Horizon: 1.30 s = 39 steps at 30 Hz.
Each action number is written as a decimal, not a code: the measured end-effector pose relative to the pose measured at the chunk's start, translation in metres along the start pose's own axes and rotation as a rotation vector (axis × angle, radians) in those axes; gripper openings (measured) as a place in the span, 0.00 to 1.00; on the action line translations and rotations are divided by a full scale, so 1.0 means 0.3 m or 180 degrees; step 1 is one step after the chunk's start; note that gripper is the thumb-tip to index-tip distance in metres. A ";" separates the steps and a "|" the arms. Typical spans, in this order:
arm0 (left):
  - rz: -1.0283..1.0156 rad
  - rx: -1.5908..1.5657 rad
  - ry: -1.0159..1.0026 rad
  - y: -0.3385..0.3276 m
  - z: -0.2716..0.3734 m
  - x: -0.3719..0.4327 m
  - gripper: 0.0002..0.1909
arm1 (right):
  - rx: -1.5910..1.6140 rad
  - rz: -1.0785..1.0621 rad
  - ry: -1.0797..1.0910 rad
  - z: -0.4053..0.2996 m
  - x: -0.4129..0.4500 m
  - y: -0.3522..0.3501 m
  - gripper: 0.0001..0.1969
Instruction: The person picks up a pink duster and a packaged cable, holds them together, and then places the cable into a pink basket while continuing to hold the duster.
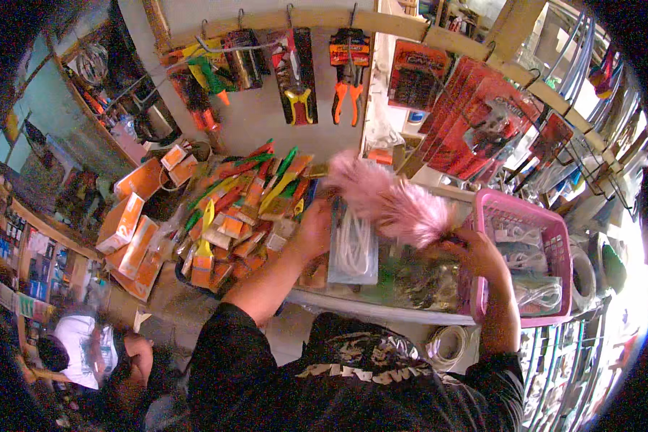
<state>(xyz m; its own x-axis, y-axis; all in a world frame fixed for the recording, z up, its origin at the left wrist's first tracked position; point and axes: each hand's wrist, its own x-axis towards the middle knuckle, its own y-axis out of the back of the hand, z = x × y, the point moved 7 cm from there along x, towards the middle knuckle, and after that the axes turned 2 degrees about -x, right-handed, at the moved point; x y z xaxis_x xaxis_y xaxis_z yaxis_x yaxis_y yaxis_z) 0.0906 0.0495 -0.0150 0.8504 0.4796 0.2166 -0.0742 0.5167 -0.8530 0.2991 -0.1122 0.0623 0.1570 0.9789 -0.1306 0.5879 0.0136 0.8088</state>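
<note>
A fluffy pink duster (391, 200) stretches across the middle of the view, above the counter. My right hand (461, 245) grips its right end, beside the pink plastic basket (559, 254). My left hand (318, 216) is near the duster's left end; its fingers are blurred and partly hidden, so whether it holds anything is unclear. Below the duster lies a clear packet with a coiled white cable (353, 245). Left of my left hand, paintbrushes (243, 216) with yellow, green, red and orange handles fill a dark tray.
Orange and white boxes (127, 221) stand left of the paintbrushes. Carded pliers (347, 92) and red blister packs (475, 119) hang from hooks on a wooden rail. A coil of cable (447, 345) hangs below the counter edge. Another person (92, 345) is at lower left.
</note>
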 end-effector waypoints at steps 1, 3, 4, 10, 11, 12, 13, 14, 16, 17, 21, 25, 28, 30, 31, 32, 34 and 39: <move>0.0673 0.0481 -0.0438 0.043 0.017 0.011 0.24 | 0.0323 -0.0216 0.0191 0.034 0.005 -0.030 0.13; 0.0819 0.0136 0.0107 0.091 0.002 -0.024 0.24 | -0.0014 -0.0571 0.0173 0.020 -0.022 -0.028 0.13; 0.0943 -0.0212 0.0641 0.114 -0.029 -0.049 0.24 | -0.0364 -0.0913 0.0164 0.021 -0.035 -0.043 0.14; -0.0545 -0.1674 0.0463 0.117 -0.011 -0.012 0.28 | -0.0165 -0.0743 0.0361 0.037 -0.030 -0.007 0.15; 0.0271 -0.1107 0.0287 0.187 -0.020 0.013 0.28 | -0.0305 -0.1033 0.0581 0.056 -0.048 -0.028 0.15; 0.1086 -0.0531 0.0119 0.242 -0.019 0.024 0.28 | -0.0337 -0.1021 0.0544 0.100 -0.043 -0.040 0.15; 0.0379 -0.0713 0.0726 0.182 -0.049 -0.022 0.27 | -0.0186 -0.0783 0.0281 0.159 -0.029 -0.038 0.15; 0.0368 -0.0732 0.0685 0.154 -0.053 -0.021 0.27 | -0.0045 -0.0575 0.0073 0.172 -0.011 -0.027 0.15; 0.1262 0.0270 -0.0206 0.185 -0.010 -0.015 0.26 | 0.0207 -0.0482 0.0100 0.148 -0.011 -0.009 0.15; 0.1251 0.0242 -0.0224 0.186 -0.015 -0.013 0.26 | 0.0231 -0.0605 0.0112 0.153 -0.018 -0.019 0.15; 0.0824 0.0432 0.0515 0.209 -0.062 0.002 0.23 | -0.0155 -0.0007 -0.0364 0.083 -0.014 0.054 0.14; 0.1902 0.1231 0.0995 0.114 -0.070 -0.019 0.22 | -0.0368 0.0885 -0.0731 0.033 -0.060 0.106 0.15; 0.1555 0.1124 0.0781 0.124 -0.054 -0.034 0.32 | 0.0019 0.1068 -0.0809 0.003 -0.132 0.013 0.15; 0.1552 0.1225 0.0737 0.090 -0.033 -0.044 0.31 | 0.1520 0.0909 -0.1410 0.020 -0.187 -0.130 0.15; 0.1441 0.1331 0.0759 0.054 -0.047 -0.019 0.30 | -0.0271 0.1474 -0.0158 0.117 -0.191 -0.184 0.14; 0.1531 0.1348 0.0693 0.094 -0.030 -0.042 0.30 | 0.0089 0.1067 -0.0451 0.013 -0.150 -0.252 0.12; 0.1439 0.1219 0.0726 0.156 -0.044 -0.034 0.27 | -0.0209 0.0732 -0.0908 -0.035 -0.120 -0.381 0.14; 0.1384 0.1443 0.0257 0.175 -0.029 0.001 0.21 | -0.0013 0.0763 -0.0815 0.007 -0.066 -0.553 0.22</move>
<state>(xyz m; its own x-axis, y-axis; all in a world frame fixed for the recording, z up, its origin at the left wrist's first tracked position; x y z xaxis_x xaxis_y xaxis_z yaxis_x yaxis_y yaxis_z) 0.0915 0.0706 -0.0637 0.7282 0.6673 -0.1561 -0.6199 0.5443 -0.5652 0.2001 -0.1342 -0.0704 0.4845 0.8715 -0.0758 0.5070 -0.2091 0.8362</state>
